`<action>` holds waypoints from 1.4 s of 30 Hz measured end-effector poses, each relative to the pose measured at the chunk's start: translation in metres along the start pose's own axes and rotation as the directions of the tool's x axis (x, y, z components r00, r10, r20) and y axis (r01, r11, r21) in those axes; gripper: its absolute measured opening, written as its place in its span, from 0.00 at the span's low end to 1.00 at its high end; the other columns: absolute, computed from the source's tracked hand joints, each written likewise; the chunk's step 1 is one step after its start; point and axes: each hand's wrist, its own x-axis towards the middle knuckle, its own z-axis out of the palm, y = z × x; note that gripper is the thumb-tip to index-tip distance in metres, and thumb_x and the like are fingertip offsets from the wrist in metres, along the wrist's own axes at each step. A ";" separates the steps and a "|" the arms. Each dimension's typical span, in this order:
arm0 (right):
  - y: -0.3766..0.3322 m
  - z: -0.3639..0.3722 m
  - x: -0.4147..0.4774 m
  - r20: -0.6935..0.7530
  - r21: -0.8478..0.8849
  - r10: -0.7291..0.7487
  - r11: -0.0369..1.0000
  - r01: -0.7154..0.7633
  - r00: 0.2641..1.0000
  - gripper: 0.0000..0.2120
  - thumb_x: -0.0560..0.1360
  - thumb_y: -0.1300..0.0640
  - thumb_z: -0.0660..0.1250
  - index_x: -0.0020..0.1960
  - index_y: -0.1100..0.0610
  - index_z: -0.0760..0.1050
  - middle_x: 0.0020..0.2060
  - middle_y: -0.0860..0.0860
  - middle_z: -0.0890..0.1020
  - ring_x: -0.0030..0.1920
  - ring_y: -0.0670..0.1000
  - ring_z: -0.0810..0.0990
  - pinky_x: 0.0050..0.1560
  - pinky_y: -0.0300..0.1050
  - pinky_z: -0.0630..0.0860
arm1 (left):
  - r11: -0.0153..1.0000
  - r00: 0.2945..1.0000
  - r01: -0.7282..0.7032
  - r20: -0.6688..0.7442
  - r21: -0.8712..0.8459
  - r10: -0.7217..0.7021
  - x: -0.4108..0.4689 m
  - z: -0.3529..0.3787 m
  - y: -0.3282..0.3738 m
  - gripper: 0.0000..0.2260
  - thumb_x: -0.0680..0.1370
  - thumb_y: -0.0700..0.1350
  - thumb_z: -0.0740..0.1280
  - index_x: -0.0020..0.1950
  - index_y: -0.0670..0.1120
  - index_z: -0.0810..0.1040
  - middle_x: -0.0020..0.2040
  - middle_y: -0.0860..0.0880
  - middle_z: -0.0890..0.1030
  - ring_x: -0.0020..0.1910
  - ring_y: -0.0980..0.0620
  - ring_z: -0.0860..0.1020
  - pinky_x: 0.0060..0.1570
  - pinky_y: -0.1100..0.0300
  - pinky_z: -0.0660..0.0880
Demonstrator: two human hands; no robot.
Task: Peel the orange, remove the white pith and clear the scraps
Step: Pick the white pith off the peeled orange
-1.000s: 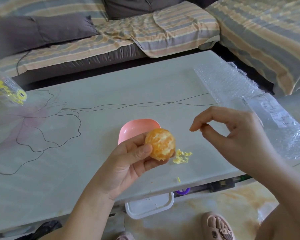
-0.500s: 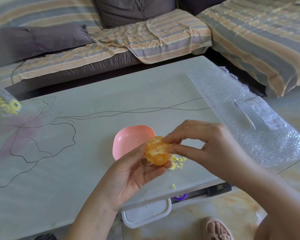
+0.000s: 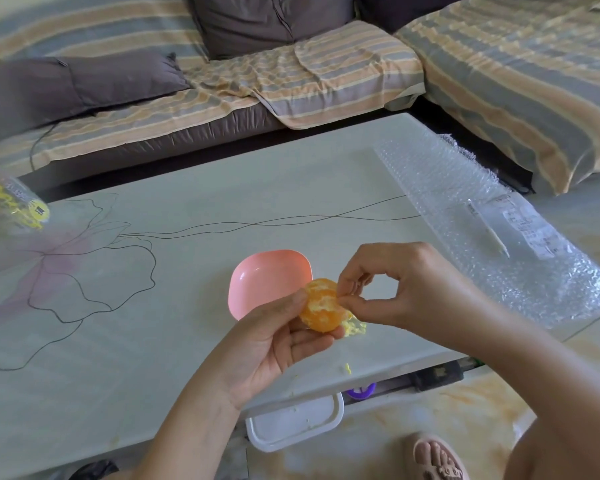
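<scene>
Orange [image 3: 321,311]; label [image 3: 525,230] on bubble wrap [image 3: 440,181] illegible

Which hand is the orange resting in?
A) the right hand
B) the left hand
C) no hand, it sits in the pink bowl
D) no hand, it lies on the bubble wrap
B: the left hand cradles the peeled orange between its thumb and fingers, while the right hand only pinches at the orange's side with its thumb and fingertip.
</scene>
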 end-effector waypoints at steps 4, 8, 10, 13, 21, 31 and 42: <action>0.001 0.007 -0.003 -0.081 -0.118 -0.061 0.992 0.051 0.995 0.04 0.71 0.52 0.71 0.44 0.50 0.83 0.38 0.42 0.81 0.39 0.39 0.78 0.42 0.29 0.72 | 0.996 0.993 -0.089 -0.081 -0.015 0.088 0.001 0.003 -0.001 0.22 0.58 0.47 0.82 0.48 0.39 0.85 0.47 0.36 0.83 0.42 0.42 0.84 0.37 0.57 0.82; -0.001 0.025 -0.004 -0.196 -0.234 -0.086 0.971 0.038 0.977 0.05 0.70 0.53 0.69 0.43 0.50 0.84 0.37 0.43 0.83 0.35 0.42 0.78 0.35 0.35 0.73 | 0.980 0.962 -0.195 -0.200 -0.031 0.185 0.003 0.014 -0.004 0.07 0.68 0.40 0.68 0.40 0.41 0.86 0.43 0.42 0.84 0.39 0.49 0.84 0.44 0.56 0.82; -0.002 0.033 -0.002 -0.243 -0.300 -0.096 0.954 0.019 0.965 0.05 0.70 0.55 0.69 0.42 0.50 0.84 0.36 0.43 0.83 0.32 0.44 0.78 0.32 0.41 0.76 | 0.972 0.946 -0.236 -0.233 -0.016 0.226 0.005 0.019 -0.006 0.07 0.68 0.39 0.67 0.36 0.43 0.86 0.40 0.45 0.85 0.38 0.51 0.84 0.46 0.57 0.81; 0.000 0.038 0.000 -0.271 -0.358 -0.106 0.934 0.002 0.957 0.04 0.69 0.58 0.68 0.37 0.55 0.82 0.32 0.48 0.82 0.28 0.50 0.78 0.26 0.43 0.76 | 0.962 0.928 -0.272 -0.271 -0.017 0.257 0.006 0.024 -0.008 0.07 0.67 0.40 0.68 0.35 0.45 0.86 0.39 0.46 0.85 0.38 0.52 0.84 0.46 0.58 0.81; 0.004 0.046 0.000 -0.294 -0.526 -0.146 0.850 -0.032 0.944 0.09 0.70 0.60 0.66 0.32 0.58 0.77 0.26 0.52 0.77 0.22 0.55 0.73 0.19 0.43 0.70 | 0.956 0.903 -0.289 -0.345 -0.045 0.257 0.009 0.030 -0.012 0.06 0.65 0.40 0.69 0.32 0.47 0.86 0.38 0.47 0.85 0.37 0.53 0.84 0.42 0.60 0.82; 0.003 0.049 0.003 -0.330 -0.540 -0.160 0.840 -0.047 0.930 0.09 0.71 0.59 0.63 0.32 0.58 0.75 0.26 0.51 0.75 0.23 0.54 0.72 0.20 0.43 0.71 | 0.958 0.918 -0.280 -0.309 -0.060 0.249 0.003 0.030 -0.010 0.07 0.66 0.41 0.69 0.33 0.48 0.86 0.39 0.47 0.85 0.39 0.53 0.84 0.46 0.59 0.81; -0.016 0.032 0.005 -0.386 -0.066 0.203 0.967 -0.246 0.900 0.07 0.63 0.62 0.71 0.31 0.53 0.77 0.26 0.48 0.78 0.30 0.48 0.76 0.32 0.38 0.72 | 0.948 0.944 -0.295 -0.188 -0.117 0.271 0.002 0.029 -0.009 0.07 0.68 0.40 0.68 0.41 0.43 0.86 0.45 0.44 0.85 0.43 0.51 0.84 0.51 0.56 0.80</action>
